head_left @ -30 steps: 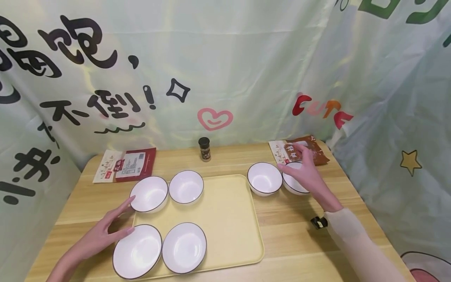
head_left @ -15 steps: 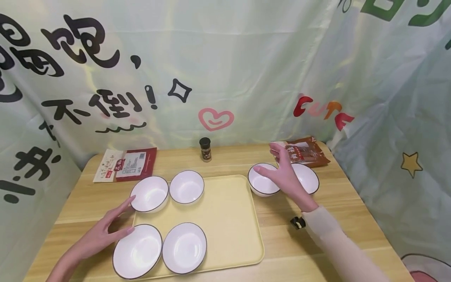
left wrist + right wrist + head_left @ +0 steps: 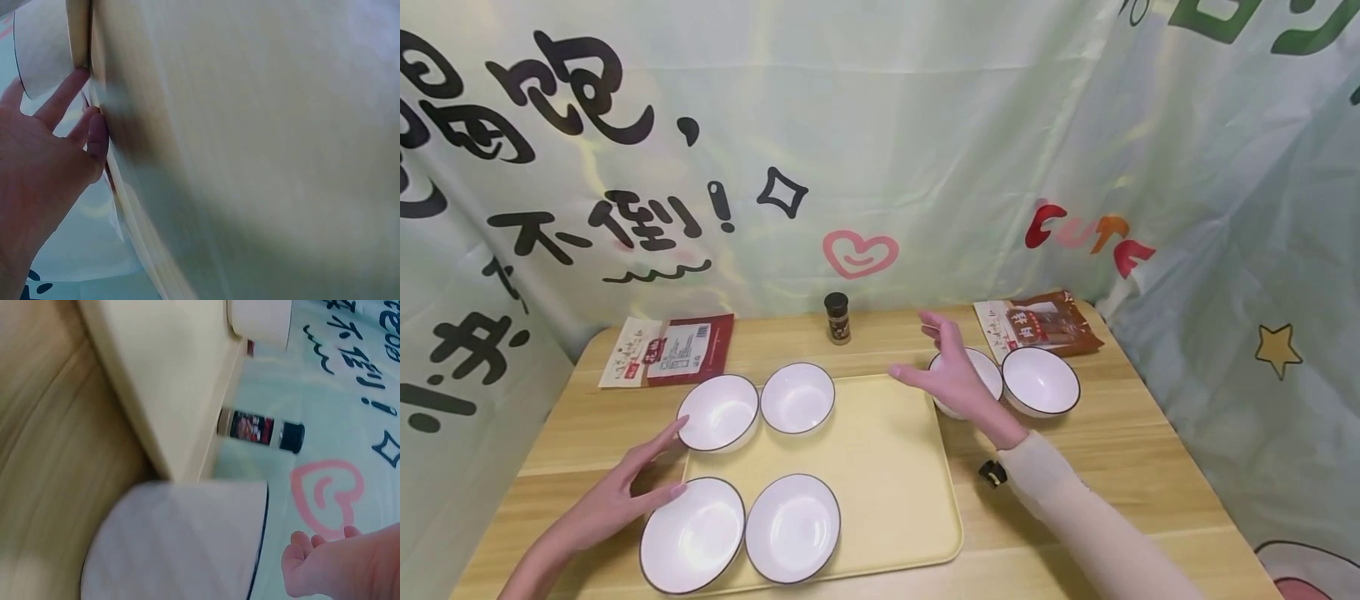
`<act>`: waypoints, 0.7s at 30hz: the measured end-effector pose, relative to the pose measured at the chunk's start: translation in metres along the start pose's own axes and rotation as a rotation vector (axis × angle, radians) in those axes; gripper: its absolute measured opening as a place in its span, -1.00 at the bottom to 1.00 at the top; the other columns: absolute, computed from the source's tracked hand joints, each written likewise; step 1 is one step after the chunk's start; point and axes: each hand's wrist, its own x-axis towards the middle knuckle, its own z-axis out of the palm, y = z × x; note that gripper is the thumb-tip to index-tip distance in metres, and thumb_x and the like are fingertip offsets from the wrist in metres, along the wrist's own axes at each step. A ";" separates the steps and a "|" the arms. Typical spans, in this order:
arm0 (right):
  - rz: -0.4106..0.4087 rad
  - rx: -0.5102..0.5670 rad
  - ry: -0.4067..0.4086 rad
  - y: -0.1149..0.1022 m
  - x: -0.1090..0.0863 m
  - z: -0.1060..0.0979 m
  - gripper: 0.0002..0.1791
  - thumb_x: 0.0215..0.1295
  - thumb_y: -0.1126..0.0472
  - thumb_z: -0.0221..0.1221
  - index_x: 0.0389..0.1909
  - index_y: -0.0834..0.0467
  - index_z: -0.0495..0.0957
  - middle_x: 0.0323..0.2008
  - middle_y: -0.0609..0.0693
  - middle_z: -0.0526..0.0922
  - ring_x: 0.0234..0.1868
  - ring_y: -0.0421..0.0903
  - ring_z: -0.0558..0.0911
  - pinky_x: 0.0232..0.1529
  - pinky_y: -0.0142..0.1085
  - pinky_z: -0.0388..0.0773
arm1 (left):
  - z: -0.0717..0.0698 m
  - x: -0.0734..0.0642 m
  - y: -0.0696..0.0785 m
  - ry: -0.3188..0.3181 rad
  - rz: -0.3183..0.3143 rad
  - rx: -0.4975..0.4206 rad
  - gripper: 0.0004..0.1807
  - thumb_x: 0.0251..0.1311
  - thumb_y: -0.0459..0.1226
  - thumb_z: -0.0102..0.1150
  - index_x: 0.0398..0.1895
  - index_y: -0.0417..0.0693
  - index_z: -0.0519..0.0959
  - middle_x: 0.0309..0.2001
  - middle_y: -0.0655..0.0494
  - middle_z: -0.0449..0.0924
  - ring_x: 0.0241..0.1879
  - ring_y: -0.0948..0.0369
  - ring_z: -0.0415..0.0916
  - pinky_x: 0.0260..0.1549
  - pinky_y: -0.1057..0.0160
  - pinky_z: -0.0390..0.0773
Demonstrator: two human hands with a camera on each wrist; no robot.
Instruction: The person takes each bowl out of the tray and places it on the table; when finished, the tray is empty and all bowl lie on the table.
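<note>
My left hand [image 3: 617, 492] lies at the left of the tray, fingers extended. Its fingertips are right at the rims of a back white bowl [image 3: 721, 412] and a larger front white bowl [image 3: 692, 535]. In the left wrist view, that hand [image 3: 47, 162] has its fingers spread beside a bowl [image 3: 44, 47]. My right hand [image 3: 955, 375] hovers over the tray's back right corner with fingers apart, holding nothing. It partly hides a small white bowl [image 3: 990, 373]; another bowl [image 3: 1041, 382] stands to the right. Two more bowls, one back [image 3: 797, 398] and one front [image 3: 793, 528], stand on the tray.
The yellow tray [image 3: 895, 483] lies mid-table. At the back stand a black-capped spice jar [image 3: 837, 318], a red-and-cream packet [image 3: 670, 352] at left and a brown packet [image 3: 1051, 323] at right. A printed curtain [image 3: 925, 150] hangs behind the wooden table.
My right hand has moved left from over the rightmost bowl, across the neighbouring bowl, to the tray's back right corner. The left hand and the bowls have stayed put.
</note>
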 end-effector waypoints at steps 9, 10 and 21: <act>0.028 0.028 -0.092 0.002 0.002 0.041 0.22 0.17 -0.08 0.63 0.69 0.09 0.09 0.63 0.07 0.17 0.59 0.12 0.24 0.58 0.17 0.20 | 0.001 -0.001 0.000 -0.005 -0.012 0.022 0.00 0.48 -0.16 0.39 0.81 0.42 0.01 0.72 -0.25 0.00 0.57 -0.39 -0.01 0.24 -0.73 0.12; 0.034 0.023 -0.103 0.002 0.001 0.045 0.23 0.16 -0.09 0.64 0.69 0.07 0.09 0.63 0.07 0.17 0.59 0.12 0.25 0.57 0.18 0.23 | 0.001 -0.002 0.000 -0.007 -0.012 0.022 0.00 0.49 -0.16 0.38 0.81 0.42 0.01 0.72 -0.26 0.00 0.57 -0.39 -0.02 0.23 -0.73 0.12; 0.039 0.004 -0.229 -0.003 0.005 0.089 0.31 0.09 -0.08 0.67 0.72 0.06 0.05 0.62 0.08 0.17 0.60 0.13 0.25 0.51 0.10 0.36 | 0.001 0.000 -0.002 -0.006 0.021 0.007 0.00 0.49 -0.21 0.37 0.81 0.40 0.01 0.73 -0.22 -0.04 0.56 -0.39 -0.05 0.24 -0.73 0.10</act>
